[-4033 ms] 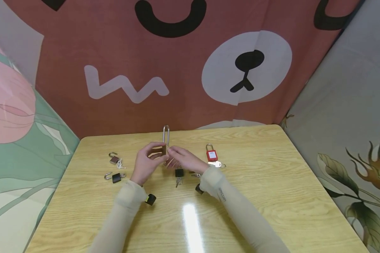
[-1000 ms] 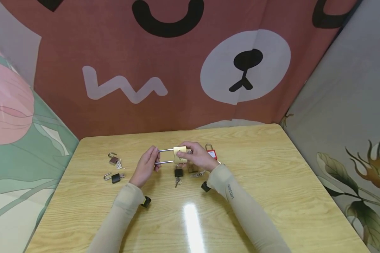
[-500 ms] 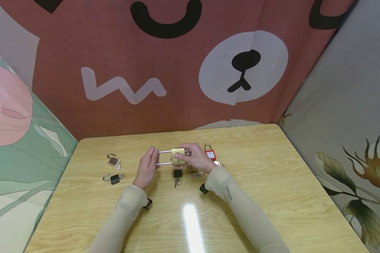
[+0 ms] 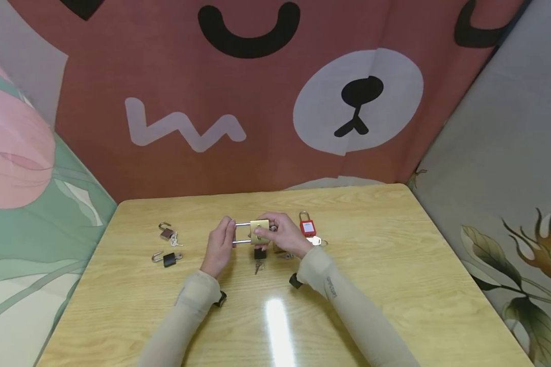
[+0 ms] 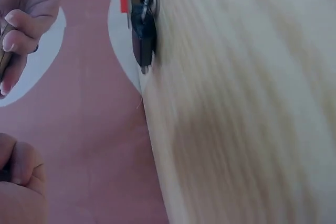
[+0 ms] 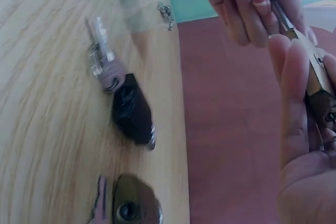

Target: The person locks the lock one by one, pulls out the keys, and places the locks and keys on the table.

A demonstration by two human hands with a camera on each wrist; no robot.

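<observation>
A brass padlock point(image 4: 255, 224) with a long steel shackle point(image 4: 242, 224) is held sideways above the table, its shackle pointing left. My left hand point(image 4: 219, 247) grips the far end of the shackle, covering its bend. My right hand point(image 4: 288, 237) holds the lock body, thumb on its front face. In the right wrist view, the right hand's fingers lie along the brass body point(image 6: 313, 77), and a keyhole shows at its lower end. Below the hands, a black padlock point(image 4: 259, 254) with keys and another brass padlock point(image 4: 278, 248) lie on the table, partly hidden.
On the left of the wooden table point(image 4: 372, 285) lie a brown padlock point(image 4: 167, 233) and a black padlock point(image 4: 169, 259), shackles swung open, with keys. A red padlock point(image 4: 307, 228) with a key lies right of the hands. A patterned cloth backdrop point(image 4: 188, 173) stands behind.
Four seconds ago the padlock stood with its shackle upward; it has since turned sideways. Over the last second the hands have come slightly closer, with less shackle showing between them.
</observation>
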